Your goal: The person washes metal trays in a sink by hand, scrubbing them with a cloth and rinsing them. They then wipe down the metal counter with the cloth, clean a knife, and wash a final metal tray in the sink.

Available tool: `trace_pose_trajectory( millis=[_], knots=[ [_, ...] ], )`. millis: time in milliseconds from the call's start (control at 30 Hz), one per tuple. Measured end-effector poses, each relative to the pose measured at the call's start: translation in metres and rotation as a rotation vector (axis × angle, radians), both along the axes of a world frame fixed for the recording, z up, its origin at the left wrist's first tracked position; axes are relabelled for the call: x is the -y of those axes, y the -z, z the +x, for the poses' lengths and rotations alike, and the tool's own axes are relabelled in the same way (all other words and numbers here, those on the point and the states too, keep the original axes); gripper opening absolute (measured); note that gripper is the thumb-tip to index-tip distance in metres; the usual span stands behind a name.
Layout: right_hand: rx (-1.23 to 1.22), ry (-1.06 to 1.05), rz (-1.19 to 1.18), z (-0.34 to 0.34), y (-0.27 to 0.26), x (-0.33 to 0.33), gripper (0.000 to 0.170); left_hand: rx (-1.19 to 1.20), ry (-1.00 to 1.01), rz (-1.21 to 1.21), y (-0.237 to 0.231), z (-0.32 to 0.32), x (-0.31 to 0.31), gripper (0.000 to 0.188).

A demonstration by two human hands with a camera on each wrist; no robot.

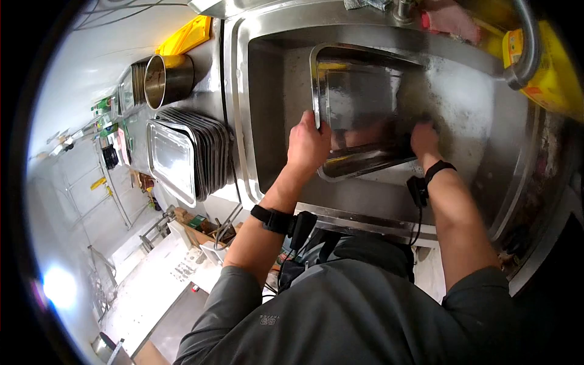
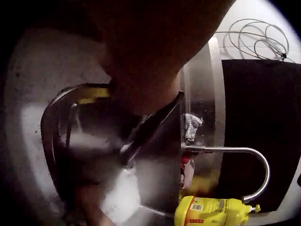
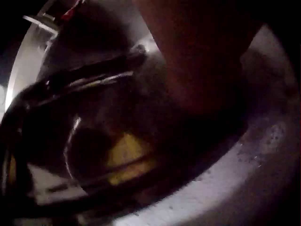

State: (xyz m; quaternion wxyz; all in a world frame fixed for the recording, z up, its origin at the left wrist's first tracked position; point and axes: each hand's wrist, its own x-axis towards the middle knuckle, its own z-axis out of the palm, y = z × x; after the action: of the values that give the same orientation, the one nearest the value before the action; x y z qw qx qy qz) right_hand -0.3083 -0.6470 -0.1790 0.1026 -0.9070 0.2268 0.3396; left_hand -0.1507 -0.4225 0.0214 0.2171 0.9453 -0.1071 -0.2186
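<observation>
A rectangular metal tray point(image 1: 359, 103) is tilted inside a stainless steel sink point(image 1: 239, 115). My left hand point(image 1: 308, 145) grips its left rim, thumb and fingers wrapped over the edge. At the tray's right end my right hand point(image 1: 426, 141) is bent down and slightly blurred, with a dark patch by its fingertips; I cannot tell what it holds. The right wrist view is dim, showing that hand point(image 3: 202, 89) low over the tray's rim point(image 3: 80, 84). From the left wrist, the forearm covers much of the tray point(image 2: 94, 125).
Left of the sink stand a stack of similar trays point(image 1: 210, 152) and a metal pot point(image 1: 173, 82), with a yellow item point(image 1: 185, 36) behind. A curved faucet point(image 1: 530, 48) and a yellow bottle point(image 1: 556, 76) are at the back right. A pink cloth point(image 1: 451, 23) lies on the back ledge.
</observation>
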Motion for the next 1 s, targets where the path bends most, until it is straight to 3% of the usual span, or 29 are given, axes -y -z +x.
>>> trace_pose_trajectory(
  millis=[100, 167, 300, 367, 433, 500, 533, 567, 667, 733, 767, 833, 1000],
  knots=[
    [0.019, 0.058, -0.058, 0.010, 0.061, 0.018, 0.028, -0.059, 0.075, 0.124, -0.003, 0.004, 0.003, 0.024],
    [0.428, 0.580, -0.069, 0.042, 0.024, 0.023, 0.027, -0.094, 0.089, 0.152, -0.007, 0.007, 0.008, 0.024],
    [0.383, 0.486, -0.056, 0.097, 0.029, 0.052, 0.028, -0.100, 0.069, 0.123, -0.004, 0.009, 0.008, 0.025],
    [0.414, 0.684, 0.116, 0.125, 0.020, 0.059, 0.036, -0.102, 0.077, 0.113, 0.000, 0.011, 0.002, 0.025],
    [0.434, 0.577, 0.166, 0.145, 0.025, 0.063, 0.035, -0.120, 0.067, 0.127, 0.003, 0.011, -0.001, 0.027],
    [0.689, 0.866, 0.255, 0.145, 0.006, 0.046, 0.034, -0.120, 0.061, 0.100, 0.009, 0.008, -0.009, 0.027],
    [0.714, 0.835, 0.268, 0.148, 0.005, 0.039, 0.034, -0.125, 0.069, 0.107, 0.011, 0.008, -0.013, 0.027],
    [0.919, 0.879, 0.282, 0.149, 0.022, 0.023, 0.031, -0.127, 0.082, 0.113, 0.012, 0.009, -0.012, 0.027],
    [1.240, 0.601, 0.350, 0.156, -0.034, -0.020, 0.024, -0.112, 0.039, 0.114, 0.013, 0.002, -0.009, 0.028],
    [1.330, 0.582, 0.496, 0.165, -0.075, -0.047, 0.027, -0.069, 0.017, 0.061, 0.017, -0.004, -0.013, 0.026],
    [1.291, 0.565, 0.558, 0.168, -0.087, -0.053, 0.029, -0.070, 0.023, 0.059, 0.017, -0.007, -0.014, 0.026],
    [1.339, 0.449, 0.416, 0.170, -0.098, -0.058, 0.033, -0.047, -0.028, 0.003, 0.015, -0.014, -0.021, 0.024],
    [1.131, 0.207, 0.216, 0.154, -0.058, -0.017, 0.046, 0.011, -0.013, -0.054, 0.020, -0.027, -0.037, 0.023]
  ],
)
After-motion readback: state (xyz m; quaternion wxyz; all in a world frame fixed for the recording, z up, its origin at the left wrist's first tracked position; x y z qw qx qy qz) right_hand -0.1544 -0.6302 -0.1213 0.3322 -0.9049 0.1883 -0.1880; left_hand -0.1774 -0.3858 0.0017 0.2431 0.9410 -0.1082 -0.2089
